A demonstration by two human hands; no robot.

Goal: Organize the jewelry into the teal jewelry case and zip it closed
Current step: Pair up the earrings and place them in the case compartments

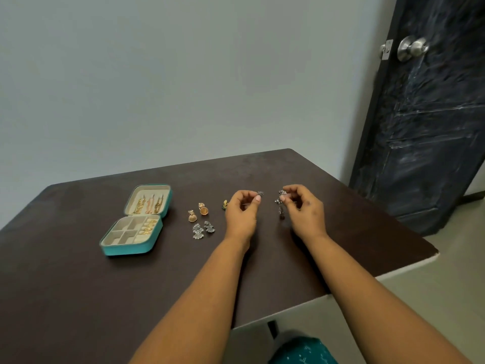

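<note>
The teal jewelry case (126, 249) lies open at the table's left, with several gold pieces hanging in its lid (148, 203) and gold items in the tray's right compartments. My left hand (242, 210) pinches a small dark silver earring (260, 193) at its fingertips. To its right, my right hand (304, 207) holds a dangling silver earring (280, 206) just above the table. Between case and hands lie two gold dome earrings (197, 212), two silver fan earrings (203, 229) and a small gold and green piece (225, 204), partly hidden by my left hand.
The dark brown table (78, 298) has its right edge and corner close to my right arm. A grey wall stands behind it. A dark door (425, 114) with a metal knob stands at the right, beyond the table.
</note>
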